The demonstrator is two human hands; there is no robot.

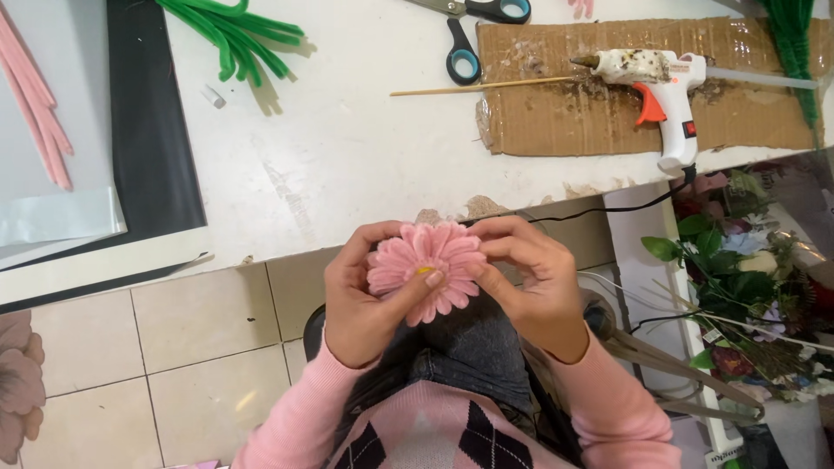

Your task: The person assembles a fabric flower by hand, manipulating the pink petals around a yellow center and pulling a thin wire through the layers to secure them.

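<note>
A pink pipe-cleaner flower (427, 269) with many looped petals is held over my lap, just below the white table's edge. My left hand (365, 300) grips its left side, with the thumb pressing on the yellowish centre. My right hand (530, 282) holds the right side, fingers curled over the top petals. Both sleeves are pink.
On the white table (347, 148) lie green pipe cleaners (239, 35), blue-handled scissors (473, 30), a thin wooden stick (482, 86) and a white glue gun (656, 82) on a cardboard sheet (625, 122). Pink pipe cleaners (35, 104) lie far left. A bunch of artificial flowers (747, 278) stands at right.
</note>
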